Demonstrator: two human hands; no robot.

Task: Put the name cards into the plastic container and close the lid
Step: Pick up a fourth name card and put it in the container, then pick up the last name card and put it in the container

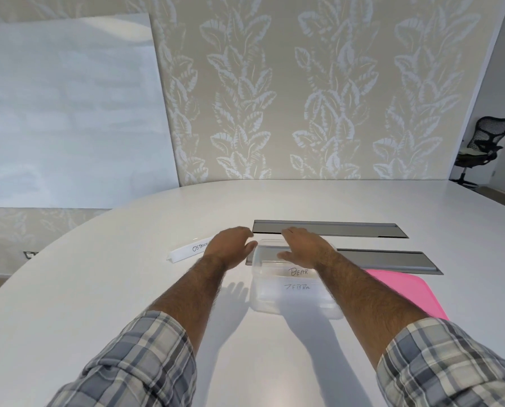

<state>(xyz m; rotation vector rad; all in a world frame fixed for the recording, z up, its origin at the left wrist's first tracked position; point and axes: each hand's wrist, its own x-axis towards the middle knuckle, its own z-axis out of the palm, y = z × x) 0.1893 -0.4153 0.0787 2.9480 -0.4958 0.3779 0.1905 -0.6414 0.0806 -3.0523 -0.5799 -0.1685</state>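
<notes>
Clear container (296, 307) holds BEAR card (298, 271), ZEBRA card (297, 287); OSTRICH card (186, 251) left, pink lid (404, 292) right.

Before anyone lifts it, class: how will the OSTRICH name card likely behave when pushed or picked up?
The OSTRICH card looks like thin folded paper, so probably very light and easily creased. On the smooth white table, a push would likely slide it, not tip it. Being long and narrow, it may sag if lifted by one end.
</notes>
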